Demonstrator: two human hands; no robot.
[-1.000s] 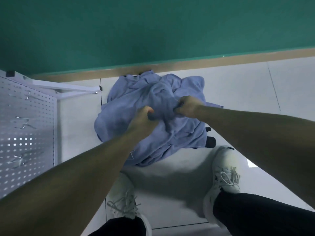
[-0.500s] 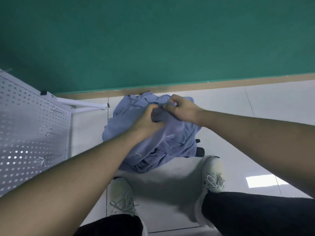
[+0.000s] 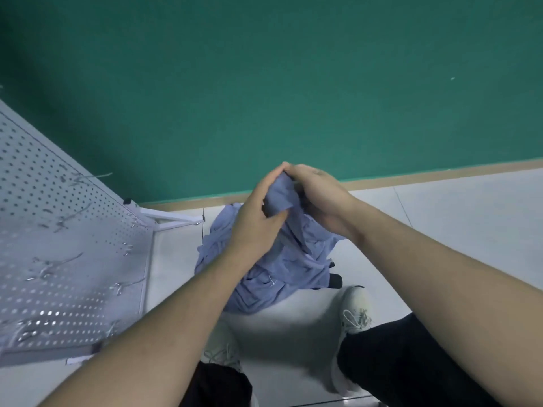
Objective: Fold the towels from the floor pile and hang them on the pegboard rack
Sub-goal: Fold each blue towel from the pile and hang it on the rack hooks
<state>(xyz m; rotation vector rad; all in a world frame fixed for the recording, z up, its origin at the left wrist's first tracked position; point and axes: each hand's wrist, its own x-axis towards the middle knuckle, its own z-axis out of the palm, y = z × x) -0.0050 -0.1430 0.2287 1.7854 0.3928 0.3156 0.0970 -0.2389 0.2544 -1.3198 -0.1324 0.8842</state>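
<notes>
A pile of light blue towels (image 3: 273, 277) lies crumpled on the pale floor in front of my feet. One blue towel (image 3: 279, 198) is pulled up out of the pile, its lower part still trailing into the heap. My left hand (image 3: 258, 212) grips its bunched top from the left, and my right hand (image 3: 317, 198) grips the same bunch from the right, fingertips of both hands meeting above it. The white pegboard rack (image 3: 58, 259) stands at the left, with several metal hooks sticking out of it.
A green wall (image 3: 293, 83) with a tan baseboard runs behind the pile. The rack's white foot (image 3: 170, 218) reaches toward the pile. My two white shoes (image 3: 355, 312) stand just before the towels. A small dark object (image 3: 335, 280) pokes out at the pile's right edge.
Both hands have risen from the pile, lifting one towel's bunched part up with them and coming closer together. The camera has tilted upward, showing more wall and rack.
</notes>
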